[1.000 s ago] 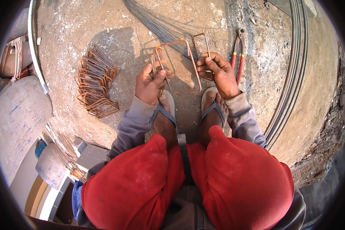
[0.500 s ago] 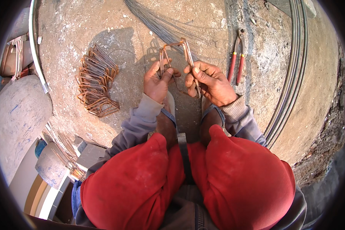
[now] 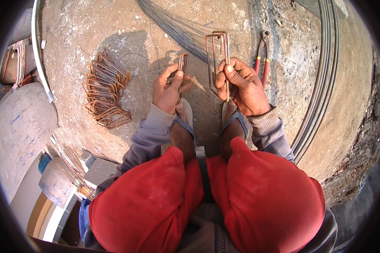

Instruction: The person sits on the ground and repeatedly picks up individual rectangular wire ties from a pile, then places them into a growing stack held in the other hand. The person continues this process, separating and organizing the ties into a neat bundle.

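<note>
My left hand (image 3: 166, 90) pinches a rusty rebar stirrup (image 3: 182, 63), seen nearly edge-on, between thumb and fingers. Apart from it, my right hand (image 3: 248, 90) grips another bent steel stirrup (image 3: 227, 46), a tall narrow rectangle held upright; its lower end runs down past the fingers. Whether either hand has one stirrup or two pressed together, I cannot tell. To the left, a fanned pile of rusty stirrups (image 3: 107, 90) lies on the ground. Pincers (image 3: 265, 69) with red handles lie just beyond my right hand, which partly covers them.
A bundle of thin grey tie wire (image 3: 173, 31) spreads over the concrete ground ahead. Long steel bars (image 3: 323, 80) curve along the right side. At the left are a pale pipe (image 3: 37, 55), a large grey rounded slab (image 3: 23, 122) and grey blocks (image 3: 100, 170).
My hands have moved apart, the left slightly left, the right to the right. The stirrup pieces that were close together are now separated, one in each hand.
</note>
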The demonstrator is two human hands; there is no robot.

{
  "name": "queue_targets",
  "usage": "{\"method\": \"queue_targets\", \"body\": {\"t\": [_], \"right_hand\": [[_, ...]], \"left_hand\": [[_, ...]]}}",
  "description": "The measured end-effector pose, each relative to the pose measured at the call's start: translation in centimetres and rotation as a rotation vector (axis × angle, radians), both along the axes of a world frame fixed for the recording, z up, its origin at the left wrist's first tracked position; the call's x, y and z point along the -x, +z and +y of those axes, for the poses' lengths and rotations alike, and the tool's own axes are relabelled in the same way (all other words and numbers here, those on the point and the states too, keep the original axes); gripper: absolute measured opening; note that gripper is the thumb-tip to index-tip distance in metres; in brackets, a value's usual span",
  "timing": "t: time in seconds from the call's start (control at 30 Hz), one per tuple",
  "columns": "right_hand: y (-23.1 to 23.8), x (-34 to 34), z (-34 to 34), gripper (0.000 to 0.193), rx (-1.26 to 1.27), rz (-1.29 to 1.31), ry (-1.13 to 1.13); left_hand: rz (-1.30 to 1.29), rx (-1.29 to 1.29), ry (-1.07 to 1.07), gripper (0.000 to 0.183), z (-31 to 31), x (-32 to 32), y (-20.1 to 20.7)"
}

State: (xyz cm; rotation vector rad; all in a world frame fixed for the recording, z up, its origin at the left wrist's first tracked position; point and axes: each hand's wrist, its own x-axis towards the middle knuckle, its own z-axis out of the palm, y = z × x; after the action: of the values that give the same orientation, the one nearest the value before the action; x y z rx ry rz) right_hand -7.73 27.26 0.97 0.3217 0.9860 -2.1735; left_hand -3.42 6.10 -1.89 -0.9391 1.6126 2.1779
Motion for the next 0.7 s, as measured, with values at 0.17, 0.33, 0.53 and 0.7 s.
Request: {"method": "queue_targets", "body": {"t": [0.17, 0.33, 0.53, 0.7], "right_hand": [[-1.0, 0.2, 0.3, 0.018, -0.213, 0.061, -0.051], [-2.1, -0.6, -0.5, 0.018, -0.232, 0.053, -0.042], [-3.3, -1.4, -1.7, 0.018, -0.162, 0.017, 0.024], [-4.3, -1.9, -2.2, 0.017, -0.184, -0.015, 0.068]], "left_hand": [[0.020, -0.048, 0.029, 0.028, -1.3, -0.3, 0.1], [-0.003, -0.125, 0.076, 0.025, -2.3, -0.5, 0.1], [0.008, -0.048, 0.128, 0.012, -2.8, -0.5, 0.2], [0.124, 0.058, 0.166, 0.012, -1.8, -0.5, -0.3]]}}
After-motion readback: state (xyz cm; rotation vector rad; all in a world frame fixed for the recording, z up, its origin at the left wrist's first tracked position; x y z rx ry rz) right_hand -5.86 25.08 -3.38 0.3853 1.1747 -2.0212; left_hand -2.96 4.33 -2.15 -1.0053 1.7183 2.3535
